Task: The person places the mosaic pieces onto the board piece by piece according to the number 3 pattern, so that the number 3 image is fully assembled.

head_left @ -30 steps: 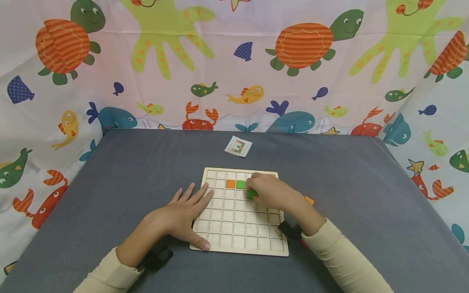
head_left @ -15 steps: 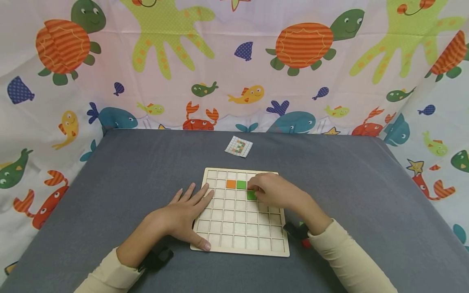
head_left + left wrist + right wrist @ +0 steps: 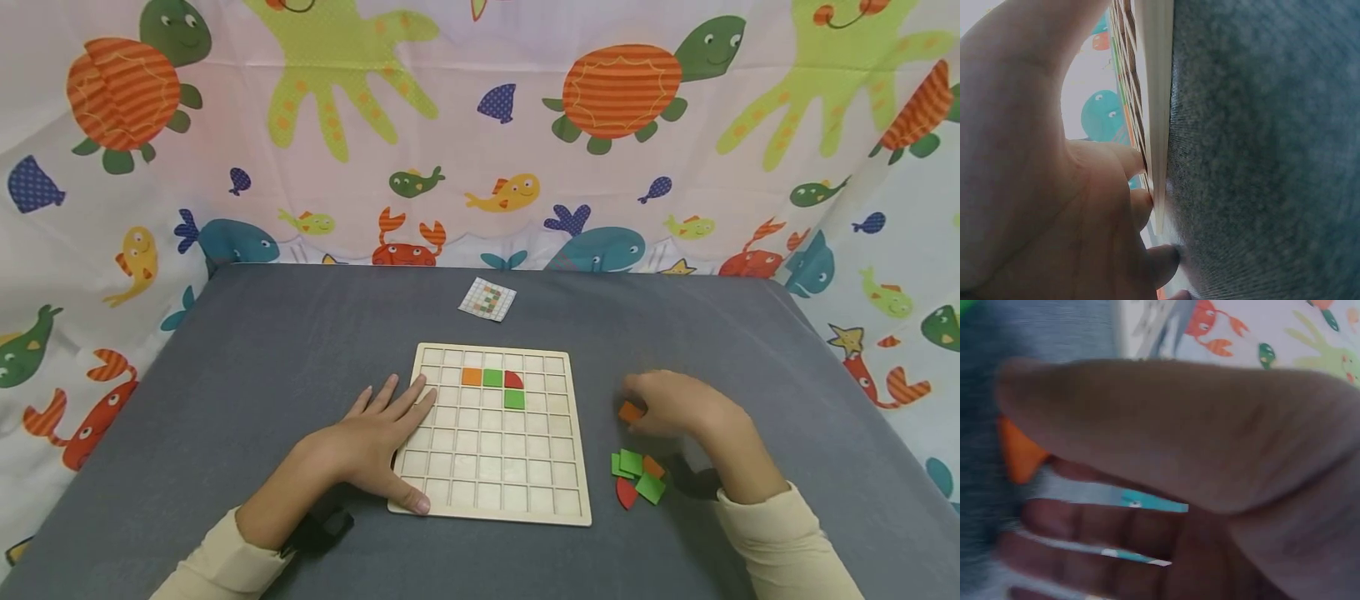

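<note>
The left hand lies with fingers spread over the left edge of the wooden grid board, thumb at its near corner. The right hand, back uppermost, lowers thumb and fingers to an orange tile right of the board; blur hides whether they pinch it.

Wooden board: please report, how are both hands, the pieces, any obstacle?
Left hand spread over left edge of board, covering some cells. Right hand at loose orange piece, grip unclear. Four pieces set in board. No other obstacle seen.
</note>
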`<state>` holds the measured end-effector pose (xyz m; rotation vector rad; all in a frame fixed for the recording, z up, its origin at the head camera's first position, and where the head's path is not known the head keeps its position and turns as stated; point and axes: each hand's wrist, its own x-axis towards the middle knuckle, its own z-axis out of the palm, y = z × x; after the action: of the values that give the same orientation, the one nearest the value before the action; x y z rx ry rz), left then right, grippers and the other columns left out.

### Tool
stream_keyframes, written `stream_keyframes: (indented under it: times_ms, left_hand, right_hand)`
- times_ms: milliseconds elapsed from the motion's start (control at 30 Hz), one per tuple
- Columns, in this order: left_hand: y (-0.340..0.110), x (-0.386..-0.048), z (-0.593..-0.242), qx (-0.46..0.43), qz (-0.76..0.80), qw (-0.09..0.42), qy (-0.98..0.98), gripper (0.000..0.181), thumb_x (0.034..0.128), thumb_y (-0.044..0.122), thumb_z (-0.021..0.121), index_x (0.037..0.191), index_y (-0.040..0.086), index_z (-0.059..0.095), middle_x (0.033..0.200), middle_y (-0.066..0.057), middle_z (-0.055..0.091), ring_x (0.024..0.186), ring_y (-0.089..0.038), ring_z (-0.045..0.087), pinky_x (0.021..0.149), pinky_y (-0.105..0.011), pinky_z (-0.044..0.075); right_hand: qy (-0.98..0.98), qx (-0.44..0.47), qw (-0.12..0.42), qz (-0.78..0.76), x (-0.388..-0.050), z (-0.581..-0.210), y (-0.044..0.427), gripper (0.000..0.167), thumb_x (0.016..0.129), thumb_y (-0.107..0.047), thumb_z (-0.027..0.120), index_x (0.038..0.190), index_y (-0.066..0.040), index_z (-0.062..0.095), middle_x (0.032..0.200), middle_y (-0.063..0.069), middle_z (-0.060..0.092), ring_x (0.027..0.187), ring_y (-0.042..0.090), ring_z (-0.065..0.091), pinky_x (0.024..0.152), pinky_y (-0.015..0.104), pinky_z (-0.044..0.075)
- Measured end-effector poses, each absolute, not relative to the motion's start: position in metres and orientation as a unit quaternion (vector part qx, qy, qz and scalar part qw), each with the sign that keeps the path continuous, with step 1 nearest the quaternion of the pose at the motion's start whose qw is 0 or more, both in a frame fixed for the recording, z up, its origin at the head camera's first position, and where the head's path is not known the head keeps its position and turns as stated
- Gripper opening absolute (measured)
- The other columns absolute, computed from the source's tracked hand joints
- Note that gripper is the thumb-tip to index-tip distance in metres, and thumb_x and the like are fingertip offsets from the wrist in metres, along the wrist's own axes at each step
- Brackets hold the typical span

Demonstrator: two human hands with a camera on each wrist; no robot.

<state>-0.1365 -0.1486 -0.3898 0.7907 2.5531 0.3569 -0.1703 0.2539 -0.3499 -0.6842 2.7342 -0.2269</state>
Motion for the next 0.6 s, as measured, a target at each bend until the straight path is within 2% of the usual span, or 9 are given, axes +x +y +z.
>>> stream_keyframes:
  times_ms: [100, 300, 600]
  left_hand:
    - [-0.149, -0.136, -0.389, 0.288, 0.13, 0.22, 0.923, 0.137, 0.0629, 0.084, 0.072, 0.163, 0.016, 0.008, 0.168, -0.008, -0.003, 0.15, -0.041, -0.009, 0.114, -0.065, 0.0]
    - [-0.149, -0.137, -0.391, 0.292, 0.13, 0.219, 0.922, 0.137, 0.0632, 0.085, 0.071, 0.163, 0.016, 0.008, 0.168, -0.008, -0.002, 0.15, -0.041, -0.008, 0.114, -0.065, 0.001]
    - [-0.149, -0.137, -0.392, 0.29, 0.124, 0.216, 0.924, 0.138, 0.062, 0.086, 0.07, 0.163, 0.017, 0.008, 0.168, -0.008, -0.001, 0.15, -0.041, -0.007, 0.114, -0.065, 0.001]
  right_hand:
    - [0.958, -0.234, 0.147, -0.074, -0.167, -0.356, 0.257, 0.022, 0.077, -0.004, 0.078, 0.083, -0.011, 0.058, 0.072, -0.002, 0.047, 0.067, 0.016, 0.045, 0.059, 0.034, 0.038]
    - [0.958, -0.255, 0.1, -0.082, -0.169, -0.363, 0.254, 0.023, 0.078, 0.007, 0.07, 0.078, -0.012, 0.058, 0.068, -0.003, 0.046, 0.065, 0.016, 0.044, 0.06, 0.034, 0.039]
    - [0.955, -0.262, 0.104, -0.092, -0.172, -0.363, 0.251, 0.022, 0.077, 0.008, 0.068, 0.081, -0.012, 0.059, 0.069, -0.003, 0.046, 0.066, 0.016, 0.045, 0.06, 0.034, 0.039]
